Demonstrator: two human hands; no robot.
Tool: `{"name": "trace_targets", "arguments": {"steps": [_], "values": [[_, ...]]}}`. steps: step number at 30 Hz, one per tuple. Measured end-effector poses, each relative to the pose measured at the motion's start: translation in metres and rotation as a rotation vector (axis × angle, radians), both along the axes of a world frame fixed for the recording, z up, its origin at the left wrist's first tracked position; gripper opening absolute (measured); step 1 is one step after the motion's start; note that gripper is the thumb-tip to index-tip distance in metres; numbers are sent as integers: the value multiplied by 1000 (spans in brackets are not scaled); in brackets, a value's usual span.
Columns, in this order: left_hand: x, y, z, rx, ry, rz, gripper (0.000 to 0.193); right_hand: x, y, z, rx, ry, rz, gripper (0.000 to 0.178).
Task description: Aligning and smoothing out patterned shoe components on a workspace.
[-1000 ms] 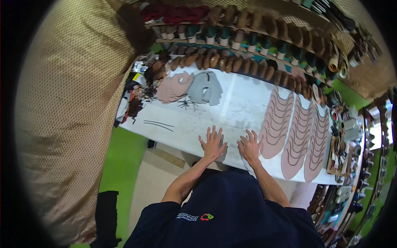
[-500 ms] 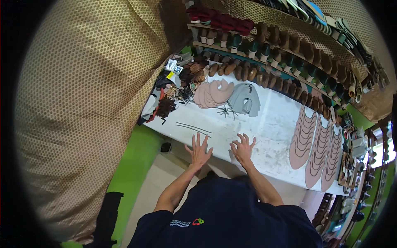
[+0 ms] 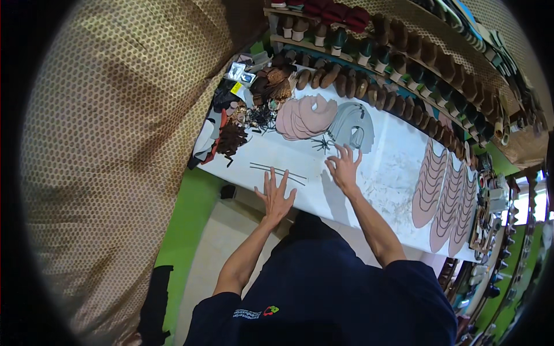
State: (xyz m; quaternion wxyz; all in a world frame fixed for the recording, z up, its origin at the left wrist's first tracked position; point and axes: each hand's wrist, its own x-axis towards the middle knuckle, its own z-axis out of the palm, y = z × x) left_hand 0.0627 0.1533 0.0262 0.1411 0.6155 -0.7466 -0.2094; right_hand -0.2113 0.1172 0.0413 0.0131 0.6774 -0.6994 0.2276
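Fingers (image 3: 273, 180) spread, left hand (image 3: 277, 202) at dark strips (image 3: 258, 165) and right hand (image 3: 346, 172), slightly curled, each show a wide grip.

- Shoe workshop, by the look of it.
- Shelves (image 3: 314, 49) at back: finished-looking shoes (image 3: 382, 56) in rows, brown, green, dark red.
- Long white table (image 3: 384, 179) as workbench; brown shoe-shaped forms (image 3: 362, 87) line its far edge.
- Flat cut parts laid in batches: pink pieces (image 3: 297, 121), grey pieces (image 3: 346, 118), overlapping pink rows (image 3: 425, 213).
- Left end: heaped scraps (image 3: 232, 138).
- Right: more loaded racks (image 3: 508, 245), contents blurred.
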Motion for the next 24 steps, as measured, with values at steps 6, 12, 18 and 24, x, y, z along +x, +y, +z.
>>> {"name": "trace_targets", "arguments": {"steps": [6,12,18,24], "values": [[-11,-40,17,27,-70,-30,77,-21,-93,-5,64,37,101,12],[-27,-97,16,23,-74,-79,72,-21,-164,-11,112,35,199,14],[-53,-144,4,-4,-98,-144,69,-37,-202,-23,171,67,325,14],[-78,-174,2,40,-91,-172,62,-55,-221,-27,278,4,434,16]]}}
